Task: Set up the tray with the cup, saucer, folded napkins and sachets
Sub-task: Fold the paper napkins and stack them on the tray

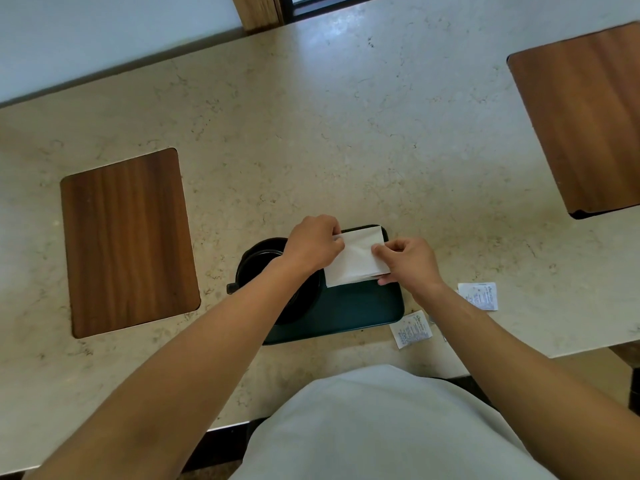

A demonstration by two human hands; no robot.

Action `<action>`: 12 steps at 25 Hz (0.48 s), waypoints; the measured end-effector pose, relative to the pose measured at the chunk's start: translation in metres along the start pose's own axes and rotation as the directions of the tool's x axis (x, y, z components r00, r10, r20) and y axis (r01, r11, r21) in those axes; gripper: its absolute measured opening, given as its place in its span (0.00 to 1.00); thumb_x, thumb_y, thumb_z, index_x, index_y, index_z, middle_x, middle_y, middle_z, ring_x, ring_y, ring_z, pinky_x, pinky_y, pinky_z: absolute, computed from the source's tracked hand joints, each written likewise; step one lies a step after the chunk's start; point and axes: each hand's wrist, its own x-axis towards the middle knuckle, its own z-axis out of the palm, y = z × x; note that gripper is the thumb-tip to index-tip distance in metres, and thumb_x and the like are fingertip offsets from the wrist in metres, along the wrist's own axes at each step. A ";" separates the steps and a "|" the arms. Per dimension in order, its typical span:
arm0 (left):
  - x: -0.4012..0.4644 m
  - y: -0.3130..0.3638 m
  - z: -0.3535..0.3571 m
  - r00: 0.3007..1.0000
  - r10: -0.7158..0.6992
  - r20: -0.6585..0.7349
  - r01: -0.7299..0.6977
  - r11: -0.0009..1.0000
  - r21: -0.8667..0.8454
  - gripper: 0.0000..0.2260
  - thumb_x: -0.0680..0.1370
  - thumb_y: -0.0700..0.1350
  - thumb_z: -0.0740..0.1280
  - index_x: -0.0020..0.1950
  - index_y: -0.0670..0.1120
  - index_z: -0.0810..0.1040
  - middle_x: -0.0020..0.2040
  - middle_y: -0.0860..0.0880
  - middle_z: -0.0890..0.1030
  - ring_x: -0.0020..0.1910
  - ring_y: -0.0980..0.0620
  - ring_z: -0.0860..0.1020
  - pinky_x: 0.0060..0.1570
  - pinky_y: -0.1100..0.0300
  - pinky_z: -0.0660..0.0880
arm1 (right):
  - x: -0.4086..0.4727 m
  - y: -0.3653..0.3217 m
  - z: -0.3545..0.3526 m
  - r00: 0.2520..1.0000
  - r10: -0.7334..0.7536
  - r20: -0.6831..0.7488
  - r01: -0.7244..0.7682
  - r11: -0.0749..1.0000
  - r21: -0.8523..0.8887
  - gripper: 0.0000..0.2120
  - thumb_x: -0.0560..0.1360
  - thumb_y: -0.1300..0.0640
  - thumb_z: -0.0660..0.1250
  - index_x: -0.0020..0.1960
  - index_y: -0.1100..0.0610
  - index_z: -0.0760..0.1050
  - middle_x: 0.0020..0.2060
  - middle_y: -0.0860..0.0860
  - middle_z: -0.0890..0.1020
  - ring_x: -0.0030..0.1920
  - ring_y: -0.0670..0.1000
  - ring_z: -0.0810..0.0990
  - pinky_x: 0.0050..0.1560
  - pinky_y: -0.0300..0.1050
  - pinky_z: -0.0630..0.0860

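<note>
Pale clothing [381,427] on the person's torso fills the lower edge of the view, and two bare forearms extend from it toward a dark green tray [360,306]. Left hand [313,245]: fingers curled, pinching the far-left edge of a white folded napkin [353,261]. Right hand [410,259]: thumb and forefinger pinch the napkin's right edge, the remaining fingers curled under its near-right corner. The napkin lies across the far-right part of the tray, its far edge close to the tray's far rim; whether it rests fully flat cannot be told. Its right side appears layered, suggesting more than one sheet, though the count is unclear.

On the tray's left part sits a black saucer [304,306] carrying a black cup [258,263]; the left forearm crosses over both and hides much of them. A small dark handle [231,288] projects to the left, past the tray's edge.

Two white printed sachets lie on the table [311,116], off the tray: the nearer sachet [410,329] just beside the tray's near-right corner, the farther sachet [479,296] to the right of the right wrist. The print is too small to read.

The table is pale, marble-patterned stone. A wooden inset panel [128,240] lies well to the left of the tray, and a second wooden panel [585,123] lies at the far right.
</note>
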 end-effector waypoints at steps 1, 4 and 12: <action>0.001 0.000 0.000 1.000 0.002 0.002 -0.002 1.000 0.029 0.07 0.78 0.43 0.64 0.48 0.44 0.81 0.44 0.47 0.83 0.45 0.46 0.80 0.47 0.48 0.79 | 0.000 0.000 0.000 1.000 -0.023 -0.007 0.023 0.998 -0.064 0.07 0.78 0.52 0.72 0.44 0.54 0.82 0.42 0.50 0.85 0.31 0.49 0.86 0.28 0.43 0.82; 0.003 -0.002 0.001 1.000 0.026 -0.002 -0.026 0.995 0.094 0.07 0.78 0.44 0.64 0.48 0.44 0.80 0.44 0.47 0.83 0.43 0.46 0.79 0.45 0.49 0.79 | -0.001 0.000 0.000 0.997 -0.078 -0.004 0.075 0.967 -0.243 0.09 0.79 0.49 0.69 0.43 0.51 0.81 0.36 0.48 0.85 0.27 0.46 0.84 0.24 0.41 0.78; 0.003 -0.004 0.006 0.998 0.063 -0.009 -0.059 0.969 0.239 0.06 0.79 0.44 0.63 0.48 0.46 0.79 0.42 0.48 0.81 0.43 0.46 0.78 0.46 0.53 0.70 | -0.001 0.001 0.001 0.985 -0.174 -0.008 0.152 0.883 -0.444 0.12 0.79 0.47 0.68 0.40 0.50 0.81 0.33 0.46 0.84 0.25 0.43 0.81 0.33 0.42 0.80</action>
